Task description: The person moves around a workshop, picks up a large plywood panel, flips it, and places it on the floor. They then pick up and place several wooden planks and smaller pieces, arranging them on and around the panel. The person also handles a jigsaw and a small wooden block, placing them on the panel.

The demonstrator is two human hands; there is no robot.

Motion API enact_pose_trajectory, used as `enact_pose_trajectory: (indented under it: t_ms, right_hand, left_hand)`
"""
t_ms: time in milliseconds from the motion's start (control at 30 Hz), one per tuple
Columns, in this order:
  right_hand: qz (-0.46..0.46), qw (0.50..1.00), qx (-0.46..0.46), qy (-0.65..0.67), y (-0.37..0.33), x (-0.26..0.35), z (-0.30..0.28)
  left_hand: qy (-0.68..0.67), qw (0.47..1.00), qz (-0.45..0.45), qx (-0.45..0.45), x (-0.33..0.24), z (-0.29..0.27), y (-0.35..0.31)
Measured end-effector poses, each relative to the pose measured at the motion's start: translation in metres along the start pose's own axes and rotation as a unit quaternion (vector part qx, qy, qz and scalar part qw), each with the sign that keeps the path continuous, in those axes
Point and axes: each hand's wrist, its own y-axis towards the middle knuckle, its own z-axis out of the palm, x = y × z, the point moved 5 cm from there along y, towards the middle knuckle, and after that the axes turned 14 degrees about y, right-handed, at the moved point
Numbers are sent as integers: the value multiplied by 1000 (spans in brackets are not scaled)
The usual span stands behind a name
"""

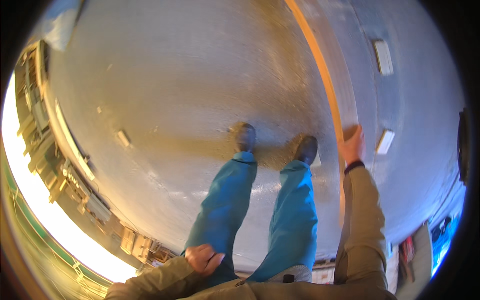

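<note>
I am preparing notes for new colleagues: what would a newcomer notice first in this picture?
The eye would probably go first to the long, orange-edged board, running from the top edge down the right of centre, gripped by the right hand. Next come the bright blue trousers at lower centre and the glaring white strip along the left rim.

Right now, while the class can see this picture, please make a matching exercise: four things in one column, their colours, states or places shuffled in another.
Column one:
1. right hand
2. left hand
3. trousers
4. shoes

Column two:
A. blue
B. dark, on the floor
C. fingers curled, away from the board
D. has a grip on the board

Pairs: 1-D, 2-C, 3-A, 4-B
</note>
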Motion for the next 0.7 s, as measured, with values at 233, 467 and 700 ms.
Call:
enact_pose_trajectory:
  t_ms: [233, 467, 700]
  right_hand:
    - [-19, 997, 66, 20, -136, 42, -82]
    - [31, 988, 153, 17, -255, 94, -188]
    - [-11, 976, 183, -120, -311, 169, -275]
  left_hand:
    - [-184, 942, -282, 8, 15, 14, -18]
    - [-365, 816, -444, -63, 39, 31, -66]
    - [-380, 717, -571, -122, 89, 49, -209]
